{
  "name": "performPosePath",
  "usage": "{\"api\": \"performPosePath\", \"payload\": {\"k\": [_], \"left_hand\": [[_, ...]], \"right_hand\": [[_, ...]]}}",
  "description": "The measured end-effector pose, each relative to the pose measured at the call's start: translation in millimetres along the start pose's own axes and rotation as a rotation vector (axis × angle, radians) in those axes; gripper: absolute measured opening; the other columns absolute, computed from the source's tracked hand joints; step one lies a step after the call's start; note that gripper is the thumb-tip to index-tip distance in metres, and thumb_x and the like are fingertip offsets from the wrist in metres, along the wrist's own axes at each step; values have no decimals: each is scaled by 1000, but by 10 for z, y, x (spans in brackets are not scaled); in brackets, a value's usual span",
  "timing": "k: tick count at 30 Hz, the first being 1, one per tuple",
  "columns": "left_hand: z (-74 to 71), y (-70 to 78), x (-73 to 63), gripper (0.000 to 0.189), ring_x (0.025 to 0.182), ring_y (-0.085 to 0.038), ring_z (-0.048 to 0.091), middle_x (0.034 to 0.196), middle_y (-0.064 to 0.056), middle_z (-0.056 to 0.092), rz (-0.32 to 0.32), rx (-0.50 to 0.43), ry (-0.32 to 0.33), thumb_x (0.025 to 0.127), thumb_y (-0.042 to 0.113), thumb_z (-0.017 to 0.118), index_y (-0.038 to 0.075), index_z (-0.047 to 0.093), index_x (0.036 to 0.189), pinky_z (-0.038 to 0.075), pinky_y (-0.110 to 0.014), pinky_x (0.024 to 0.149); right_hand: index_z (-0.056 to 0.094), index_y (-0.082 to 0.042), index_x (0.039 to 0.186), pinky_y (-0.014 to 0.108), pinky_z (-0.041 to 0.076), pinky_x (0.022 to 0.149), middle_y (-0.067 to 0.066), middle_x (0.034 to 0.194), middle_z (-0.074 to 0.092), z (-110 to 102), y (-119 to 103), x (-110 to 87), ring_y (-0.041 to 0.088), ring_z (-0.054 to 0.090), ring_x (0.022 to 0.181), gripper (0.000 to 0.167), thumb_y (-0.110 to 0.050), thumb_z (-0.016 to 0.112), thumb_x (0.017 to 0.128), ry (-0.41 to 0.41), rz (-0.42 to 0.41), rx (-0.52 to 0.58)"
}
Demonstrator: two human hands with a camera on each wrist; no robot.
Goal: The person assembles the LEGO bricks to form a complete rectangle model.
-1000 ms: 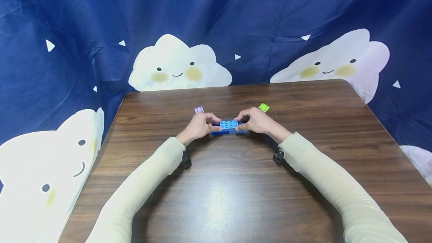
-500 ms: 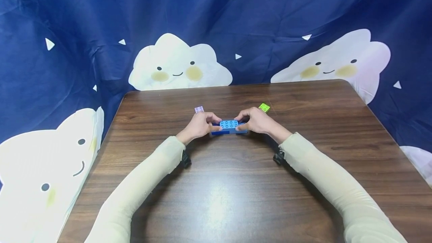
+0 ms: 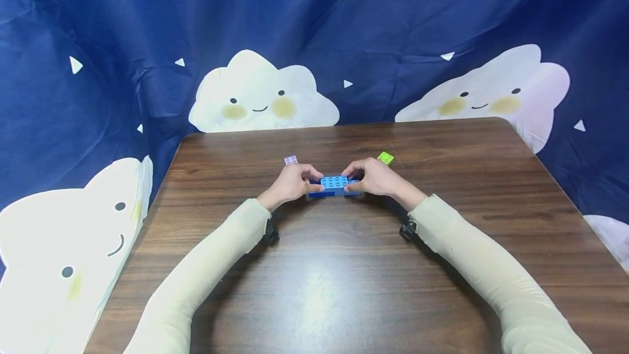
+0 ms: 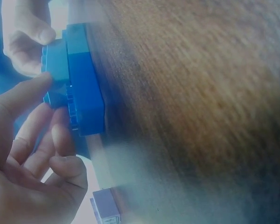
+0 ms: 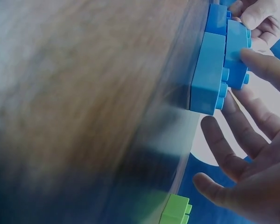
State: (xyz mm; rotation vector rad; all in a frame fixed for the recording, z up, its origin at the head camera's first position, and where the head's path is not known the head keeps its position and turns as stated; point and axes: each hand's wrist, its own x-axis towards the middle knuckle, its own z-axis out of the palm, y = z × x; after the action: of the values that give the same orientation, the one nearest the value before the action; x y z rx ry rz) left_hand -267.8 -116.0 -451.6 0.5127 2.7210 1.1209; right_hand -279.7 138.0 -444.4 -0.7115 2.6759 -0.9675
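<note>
A light blue toy building brick (image 3: 334,182) with studs lies across two bricks set end to end: a dark blue brick (image 4: 87,93) on the left and a medium blue brick (image 5: 208,70) on the right. My left hand (image 3: 291,182) pinches the top brick's left end between thumb and forefinger. At its right end, my right hand (image 3: 375,176) pinches the same brick in the same way. Bare studs of the lower bricks show past both ends of the top one. In each wrist view the other fingers are spread off the bricks.
A lilac brick (image 3: 290,160) lies beyond my left hand, and a lime green brick (image 3: 385,158) beyond my right. All stand on a dark wooden table (image 3: 314,245). Behind its far edge hangs a blue curtain (image 3: 373,31) with cloud prints.
</note>
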Motion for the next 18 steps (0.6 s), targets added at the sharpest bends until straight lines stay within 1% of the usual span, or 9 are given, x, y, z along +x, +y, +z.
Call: {"api": "performPosePath", "payload": {"k": [2,8,13,18], "left_hand": [[1,7,-5,25,78,-13,62,99,-1,77,-2,4,0,80,26,85,15,77,101,49,-24,65],[-1,11,-5,27,74,-12,61,98,-2,78,18,20,14,79,26,86,13,77,101,48,-23,64],[-1,3,-7,27,72,-11,60,98,-2,78,19,19,15,79,26,86,14,77,101,47,-23,63],[3,8,-13,26,73,-12,59,98,-1,78,14,16,14,79,26,86,14,77,101,47,-24,64]], "right_hand": [[73,-13,111,45,52,94,5,108,75,-12,9,-7,23,69,102,36,-24,85,79,-3,-2,16],[71,-11,116,45,53,95,6,109,75,-70,33,-32,23,70,105,41,-25,83,80,15,-9,20],[71,-9,117,46,53,95,6,108,75,-113,34,-58,25,69,105,41,-22,82,81,32,-6,25],[71,-11,117,43,54,93,4,107,75,-124,66,-73,23,68,103,38,-20,81,82,36,8,35]]}}
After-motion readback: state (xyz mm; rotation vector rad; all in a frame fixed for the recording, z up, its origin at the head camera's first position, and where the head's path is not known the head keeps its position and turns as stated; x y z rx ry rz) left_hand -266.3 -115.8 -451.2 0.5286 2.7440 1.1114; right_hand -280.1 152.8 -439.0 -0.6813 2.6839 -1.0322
